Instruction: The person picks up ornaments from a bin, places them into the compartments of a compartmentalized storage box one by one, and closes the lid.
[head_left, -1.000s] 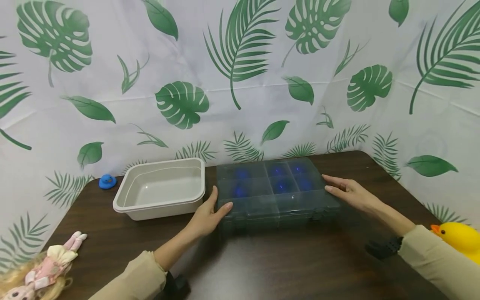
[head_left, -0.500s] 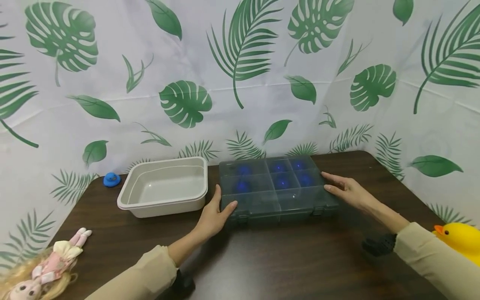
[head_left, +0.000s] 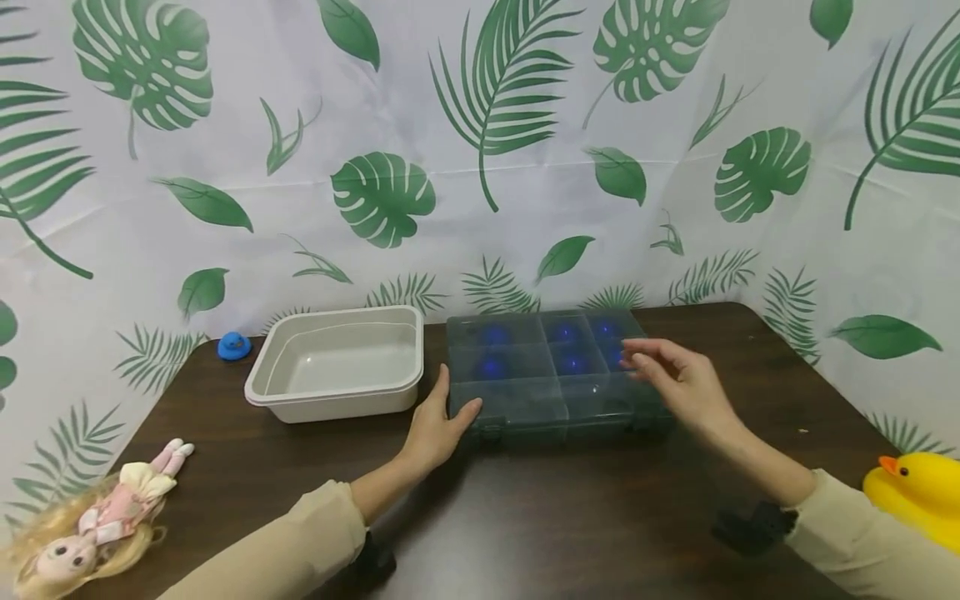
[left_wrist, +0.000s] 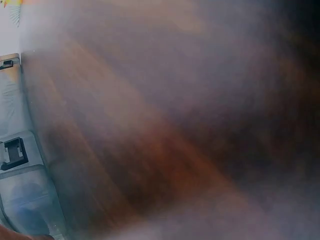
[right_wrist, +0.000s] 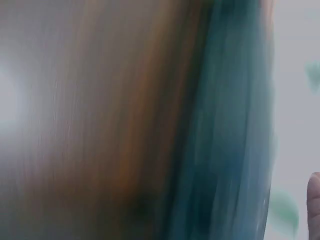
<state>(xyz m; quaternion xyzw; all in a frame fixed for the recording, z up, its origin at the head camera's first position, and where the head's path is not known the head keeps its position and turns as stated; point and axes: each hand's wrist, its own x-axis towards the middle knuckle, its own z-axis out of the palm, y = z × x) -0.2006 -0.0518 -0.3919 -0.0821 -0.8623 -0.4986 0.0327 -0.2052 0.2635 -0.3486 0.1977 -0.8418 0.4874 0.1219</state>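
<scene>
A translucent grey-green compartment box [head_left: 521, 400] lies on the dark wooden table with its lid down. Several blue shiny things [head_left: 492, 367] show blurred through the lid in the back compartments. My left hand [head_left: 435, 429] touches the box's left side, its thumb stretched over the front left corner of the lid. Over the right part of the lid is my right hand [head_left: 686, 387], fingers loosely bent with nothing between them. In the left wrist view, the front of the box with a black latch [left_wrist: 14, 154] runs along the left edge. The right wrist view is motion-blurred.
Left of the box stands a light grey plastic basin [head_left: 337, 400], with a small blue rubber duck [head_left: 234, 346] beyond it. A blond doll [head_left: 120, 508] lies at the front left. A big yellow duck [head_left: 918, 496] sits at the right edge. A leaf-print cloth [head_left: 465, 200] hangs behind.
My right hand has left the box's right side and moved left over the lid. My left hand stays at the left side. The whole head view has shifted slightly.
</scene>
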